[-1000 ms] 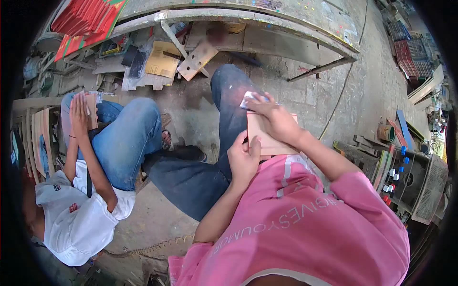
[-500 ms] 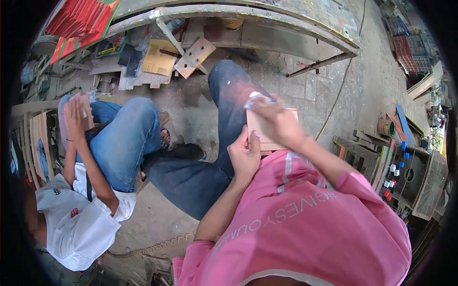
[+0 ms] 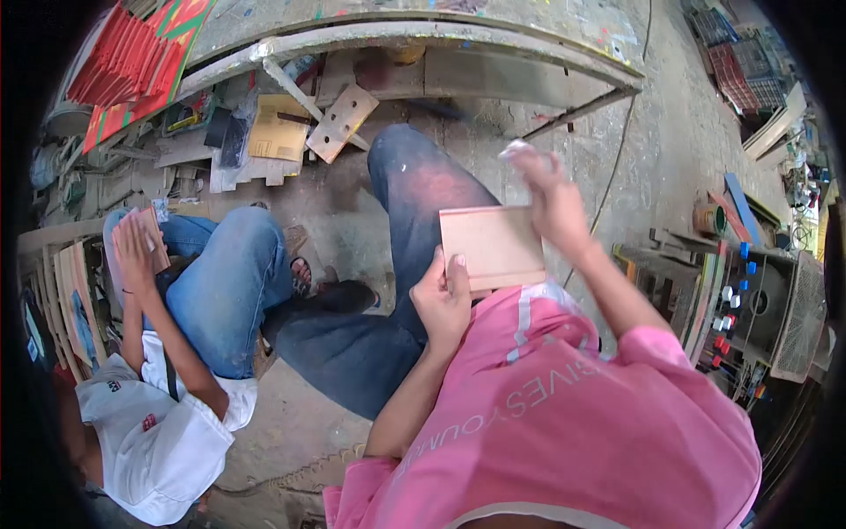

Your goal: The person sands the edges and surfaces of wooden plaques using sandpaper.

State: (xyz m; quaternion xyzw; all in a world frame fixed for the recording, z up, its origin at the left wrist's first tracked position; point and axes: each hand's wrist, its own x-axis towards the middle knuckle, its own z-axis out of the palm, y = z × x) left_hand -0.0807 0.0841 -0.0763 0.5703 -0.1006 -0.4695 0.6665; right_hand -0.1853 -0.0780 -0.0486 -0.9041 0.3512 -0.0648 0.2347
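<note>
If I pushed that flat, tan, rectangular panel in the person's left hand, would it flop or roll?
The flat, tan, rectangular panel is probably stiff: it shows no sag beyond the left hand gripping its edge. Its flat face and square corners suggest sliding, not rolling.

Smooth, matt, wood-like panel [image 3: 495, 244]; dusty, matt denim trousers [image 3: 352, 357]

Right fingers [image 3: 536, 167] now off the board [image 3: 492, 247]

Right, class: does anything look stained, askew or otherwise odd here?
Yes: a reddish smudge marks the dark-blue denim trousers near the flat pale-brown rectangular board in the left hand. It stands out against the dark fabric.
</note>
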